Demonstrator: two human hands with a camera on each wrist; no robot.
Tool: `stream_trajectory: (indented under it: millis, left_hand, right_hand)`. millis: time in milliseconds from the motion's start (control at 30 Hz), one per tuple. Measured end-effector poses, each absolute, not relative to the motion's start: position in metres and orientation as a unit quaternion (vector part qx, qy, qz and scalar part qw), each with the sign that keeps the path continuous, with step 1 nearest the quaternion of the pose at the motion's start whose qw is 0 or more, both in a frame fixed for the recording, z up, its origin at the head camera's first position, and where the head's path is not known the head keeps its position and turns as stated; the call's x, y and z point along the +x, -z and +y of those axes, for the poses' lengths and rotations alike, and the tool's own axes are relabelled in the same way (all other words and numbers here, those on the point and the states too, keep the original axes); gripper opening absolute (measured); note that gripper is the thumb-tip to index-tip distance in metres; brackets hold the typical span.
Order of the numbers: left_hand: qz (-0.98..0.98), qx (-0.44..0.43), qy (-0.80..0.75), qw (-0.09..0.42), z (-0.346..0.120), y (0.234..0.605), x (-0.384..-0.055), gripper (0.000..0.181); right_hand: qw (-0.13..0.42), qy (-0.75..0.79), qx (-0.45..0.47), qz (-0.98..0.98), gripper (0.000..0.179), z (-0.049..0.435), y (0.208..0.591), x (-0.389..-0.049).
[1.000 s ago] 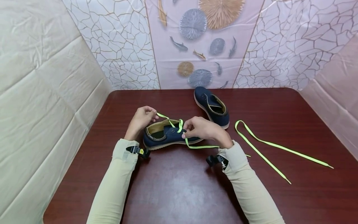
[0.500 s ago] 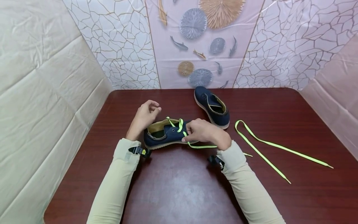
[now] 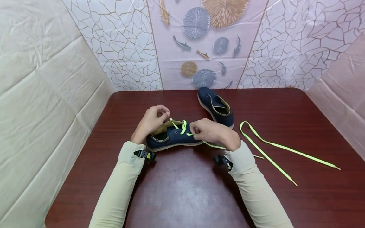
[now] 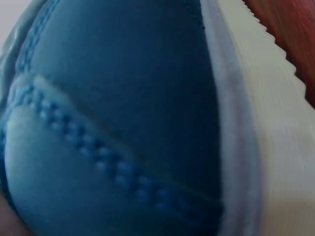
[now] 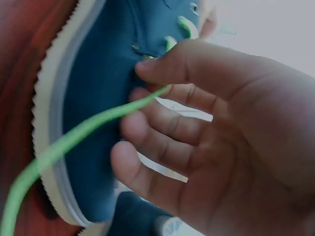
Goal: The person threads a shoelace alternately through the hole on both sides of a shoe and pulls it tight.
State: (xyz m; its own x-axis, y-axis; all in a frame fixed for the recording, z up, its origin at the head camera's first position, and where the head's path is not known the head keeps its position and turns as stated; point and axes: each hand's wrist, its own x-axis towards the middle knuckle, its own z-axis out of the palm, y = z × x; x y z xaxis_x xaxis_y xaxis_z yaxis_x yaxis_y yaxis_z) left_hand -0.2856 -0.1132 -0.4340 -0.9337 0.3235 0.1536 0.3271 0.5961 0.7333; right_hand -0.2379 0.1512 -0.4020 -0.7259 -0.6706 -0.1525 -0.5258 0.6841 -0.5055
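Note:
A navy shoe [image 3: 183, 136] with a tan lining stands on the table, toe to the right, threaded with a neon yellow-green shoelace [image 3: 184, 127]. My right hand [image 3: 211, 129] is over its toe, and in the right wrist view thumb and index finger pinch the lace [image 5: 93, 122], whose length trails down past the sole. At the far side of the shoe's opening is my left hand [image 3: 152, 122], fingers loosely bent, the thumb close by the lace's other end. The left wrist view is filled by the shoe's stitched blue side [image 4: 128, 98] and pale sole.
Another navy shoe [image 3: 215, 106], with no lace in its eyelets, stands behind, near the table's back edge. A second neon lace [image 3: 273, 145] lies in a bend on the dark red table [image 3: 182, 190] to the right. Fabric walls [image 3: 51, 95] surround the table.
My left hand has let go of the lace end, lifted, then come back right and slightly down toward the shoe. The lace by my right hand has shifted right and up along the toe.

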Motion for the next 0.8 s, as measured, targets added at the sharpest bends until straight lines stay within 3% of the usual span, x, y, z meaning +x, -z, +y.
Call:
stream_trajectory:
  millis: [100,200,433,600,800]
  left_hand:
    - [-0.892,-0.198,0.405,0.006,-0.112,0.428,-0.282,0.014]
    - [-0.886,-0.268,0.378,-0.003,-0.105,0.421,-0.277,0.014]
    - [-0.861,-0.439,0.256,-0.03,-0.075,0.408,-0.26,0.028]
    - [-0.856,-0.466,0.221,-0.026,-0.06,0.407,-0.251,0.023]
    - [-0.859,-0.434,0.27,-0.025,-0.054,0.407,-0.246,0.017]
  right_hand:
    - [0.185,0.233,-0.33,0.896,0.018,0.159,0.395,-0.238]
    - [0.196,0.244,-0.325,0.893,0.019,0.167,0.388,-0.239]
    - [0.127,0.26,-0.313,0.905,0.021,0.177,0.372,-0.237]
    - [0.111,0.276,-0.306,0.904,0.021,0.179,0.363,-0.232]
    - [0.074,0.285,-0.302,0.907,0.018,0.186,0.36,-0.23]
